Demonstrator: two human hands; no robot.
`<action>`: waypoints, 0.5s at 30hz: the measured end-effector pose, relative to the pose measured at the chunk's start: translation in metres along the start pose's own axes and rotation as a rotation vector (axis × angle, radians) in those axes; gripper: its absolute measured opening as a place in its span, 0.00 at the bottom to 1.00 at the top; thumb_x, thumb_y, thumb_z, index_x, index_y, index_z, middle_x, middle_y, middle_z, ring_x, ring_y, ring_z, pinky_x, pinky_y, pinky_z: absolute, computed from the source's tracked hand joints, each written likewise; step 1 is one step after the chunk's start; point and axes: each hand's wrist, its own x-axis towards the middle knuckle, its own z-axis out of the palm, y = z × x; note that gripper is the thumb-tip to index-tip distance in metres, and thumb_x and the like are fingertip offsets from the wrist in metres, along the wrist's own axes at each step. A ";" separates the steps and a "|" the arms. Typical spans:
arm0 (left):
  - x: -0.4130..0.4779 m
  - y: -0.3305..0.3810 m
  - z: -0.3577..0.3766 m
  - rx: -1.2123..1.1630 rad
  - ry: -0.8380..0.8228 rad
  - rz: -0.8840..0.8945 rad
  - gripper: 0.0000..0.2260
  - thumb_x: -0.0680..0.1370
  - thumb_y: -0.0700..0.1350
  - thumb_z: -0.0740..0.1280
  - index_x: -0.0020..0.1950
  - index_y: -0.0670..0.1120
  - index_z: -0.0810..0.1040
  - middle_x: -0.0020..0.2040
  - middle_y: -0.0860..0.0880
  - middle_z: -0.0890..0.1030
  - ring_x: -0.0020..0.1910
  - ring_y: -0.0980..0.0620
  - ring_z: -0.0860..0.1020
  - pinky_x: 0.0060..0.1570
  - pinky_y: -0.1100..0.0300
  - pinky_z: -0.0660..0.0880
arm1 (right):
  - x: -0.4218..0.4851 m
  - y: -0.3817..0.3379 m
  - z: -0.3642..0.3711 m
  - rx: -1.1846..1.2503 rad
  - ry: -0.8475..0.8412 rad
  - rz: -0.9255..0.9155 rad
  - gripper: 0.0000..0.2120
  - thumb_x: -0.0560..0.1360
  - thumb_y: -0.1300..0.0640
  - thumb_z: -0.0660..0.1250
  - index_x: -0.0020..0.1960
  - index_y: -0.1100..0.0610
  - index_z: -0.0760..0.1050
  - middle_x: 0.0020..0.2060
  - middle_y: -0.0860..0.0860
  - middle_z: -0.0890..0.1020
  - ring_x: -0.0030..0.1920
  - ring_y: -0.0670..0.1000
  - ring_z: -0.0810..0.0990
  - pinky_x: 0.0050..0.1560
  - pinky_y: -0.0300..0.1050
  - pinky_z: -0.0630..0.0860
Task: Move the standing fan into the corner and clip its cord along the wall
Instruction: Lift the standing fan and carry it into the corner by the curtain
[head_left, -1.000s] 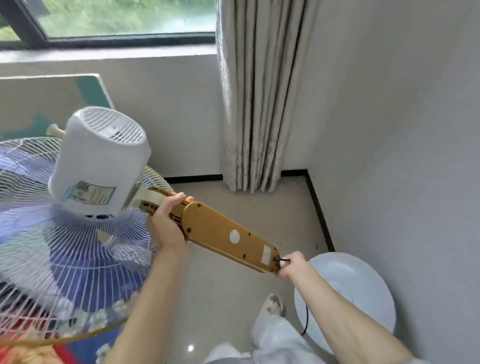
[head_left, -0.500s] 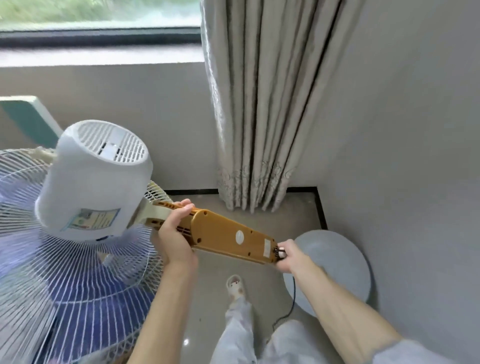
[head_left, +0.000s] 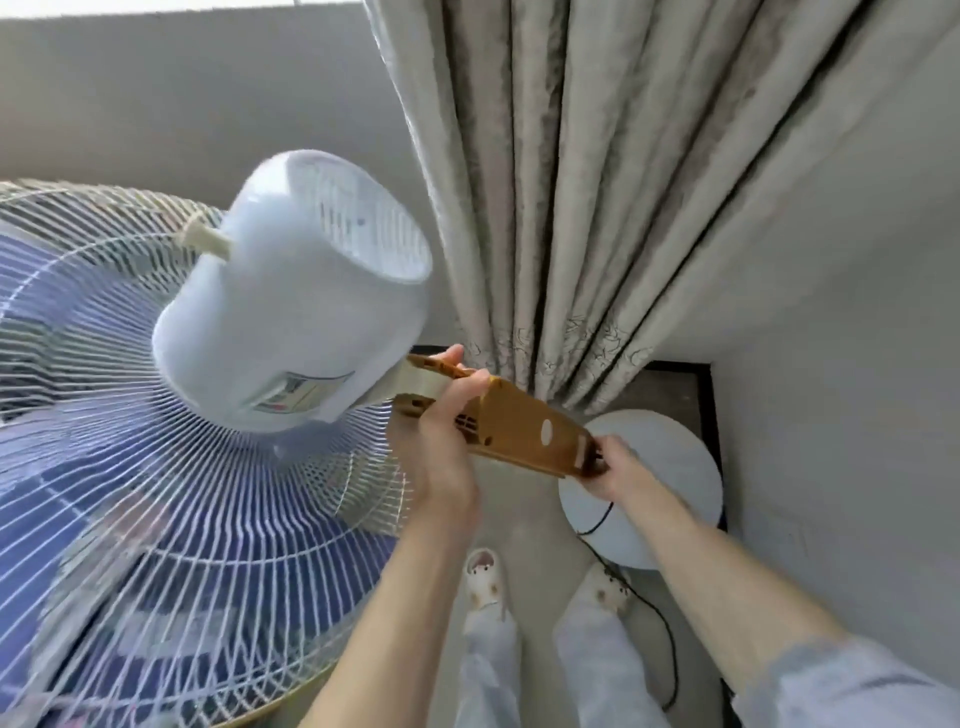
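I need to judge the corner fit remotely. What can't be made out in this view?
- Fan pole: hidden behind the gold panel and right hand.
- Base: its near part is covered by the right forearm.
- Cord: its far end is cut off by the sleeve; no plug shows.
- Motor label: too blurred to read.
- Cage: cut by the left edge.

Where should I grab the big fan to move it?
Grab the orange control box from behind, like both hands do: left hand near the motor, right hand at its lower end. It is flat and solid; the wire cage looks bendy.
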 end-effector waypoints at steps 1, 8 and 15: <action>0.002 -0.003 0.009 0.011 -0.003 -0.002 0.17 0.65 0.39 0.73 0.54 0.42 0.84 0.39 0.53 0.83 0.34 0.61 0.80 0.32 0.66 0.75 | 0.012 -0.007 0.000 -0.018 -0.004 -0.015 0.16 0.75 0.66 0.59 0.61 0.64 0.75 0.56 0.61 0.82 0.52 0.59 0.83 0.49 0.56 0.82; 0.010 -0.012 0.063 0.103 0.049 -0.010 0.18 0.64 0.42 0.76 0.54 0.48 0.85 0.48 0.46 0.86 0.43 0.54 0.83 0.46 0.55 0.79 | 0.006 -0.054 0.012 -0.065 -0.084 -0.095 0.17 0.77 0.70 0.55 0.66 0.67 0.69 0.62 0.65 0.75 0.60 0.60 0.78 0.60 0.58 0.75; 0.000 -0.025 0.115 0.105 0.024 -0.034 0.10 0.67 0.41 0.78 0.46 0.49 0.84 0.46 0.48 0.87 0.44 0.53 0.85 0.42 0.65 0.79 | -0.024 -0.097 -0.017 -0.127 -0.176 -0.141 0.09 0.80 0.68 0.57 0.43 0.62 0.72 0.44 0.59 0.76 0.38 0.55 0.75 0.37 0.48 0.72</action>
